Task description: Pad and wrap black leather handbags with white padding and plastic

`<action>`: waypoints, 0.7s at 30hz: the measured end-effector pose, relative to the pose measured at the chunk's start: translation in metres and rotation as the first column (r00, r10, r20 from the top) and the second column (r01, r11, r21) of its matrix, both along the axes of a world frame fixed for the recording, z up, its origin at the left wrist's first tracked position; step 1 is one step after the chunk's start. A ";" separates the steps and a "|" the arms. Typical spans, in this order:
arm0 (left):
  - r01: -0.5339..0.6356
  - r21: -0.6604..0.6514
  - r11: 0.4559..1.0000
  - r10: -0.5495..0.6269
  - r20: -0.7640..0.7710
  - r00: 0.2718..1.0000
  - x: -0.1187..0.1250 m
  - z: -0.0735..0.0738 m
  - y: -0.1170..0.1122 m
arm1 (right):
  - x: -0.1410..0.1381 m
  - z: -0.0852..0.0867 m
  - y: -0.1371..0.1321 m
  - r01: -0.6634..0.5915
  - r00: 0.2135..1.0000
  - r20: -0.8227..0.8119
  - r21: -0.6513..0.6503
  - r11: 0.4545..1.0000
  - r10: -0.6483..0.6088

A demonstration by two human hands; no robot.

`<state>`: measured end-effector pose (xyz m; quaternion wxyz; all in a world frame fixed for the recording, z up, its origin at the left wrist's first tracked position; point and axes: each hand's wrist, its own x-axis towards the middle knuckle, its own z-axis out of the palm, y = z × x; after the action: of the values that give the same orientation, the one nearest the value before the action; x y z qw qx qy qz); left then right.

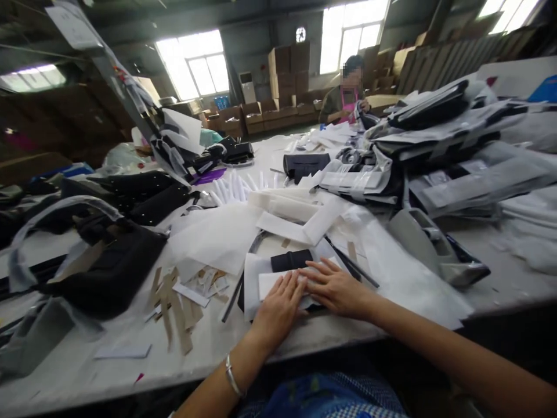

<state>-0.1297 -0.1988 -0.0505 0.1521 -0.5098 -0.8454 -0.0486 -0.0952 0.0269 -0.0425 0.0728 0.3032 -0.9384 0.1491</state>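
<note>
I stand by the near edge of the bench (130, 374), where both hands lie flat. The left hand (278, 307) and the right hand (337, 287) press side by side on a white sheet (268, 285). Neither grip closes on anything: the fingers are stretched out, open and flat. The sheet half covers a black piece (290, 260), which shows just beyond the fingertips.

I judge the work on this piece to be about midway. The white sheet is laid and pressed down but not yet folded round the black piece. Brown strips (174, 307) lie scattered to the left, near a black bag (108, 273). A heap of wrapped black goods (435, 133) rises on the right, which suggests much is already done. At the far end a co-worker (348, 93) handles something, well apart from these hands.

As for writing, a printed sheet (73, 26) hangs at the upper left, its print too small to read. I can make out no brand or label anywhere.
</note>
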 end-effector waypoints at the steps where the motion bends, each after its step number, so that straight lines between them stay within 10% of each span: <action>1: 0.011 -0.001 1.000 -0.011 -0.032 0.999 -0.002 -0.007 -0.005 | 0.000 -0.003 0.000 0.004 1.000 -0.002 -0.025 1.000 -0.004; 9: -0.006 0.084 0.996 0.014 -0.099 0.995 0.001 -0.023 -0.014 | 0.006 -0.025 0.009 0.029 0.967 -0.239 -0.257 0.966 -0.092; 17: 0.015 0.060 0.998 -0.005 -0.159 0.987 -0.001 -0.023 -0.017 | 0.023 -0.028 0.022 0.049 0.983 -0.178 -0.021 0.999 -0.052; 21: 0.145 0.114 0.983 -0.105 -0.297 0.949 -0.015 -0.048 -0.020 | 0.026 -0.031 0.019 0.099 0.966 -0.243 0.037 0.994 -0.088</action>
<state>-0.1444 -0.2183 -0.0983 0.3047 -0.5526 -0.7747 -0.0396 -0.0697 0.0459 -0.0740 0.1859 0.2762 -0.9391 0.0847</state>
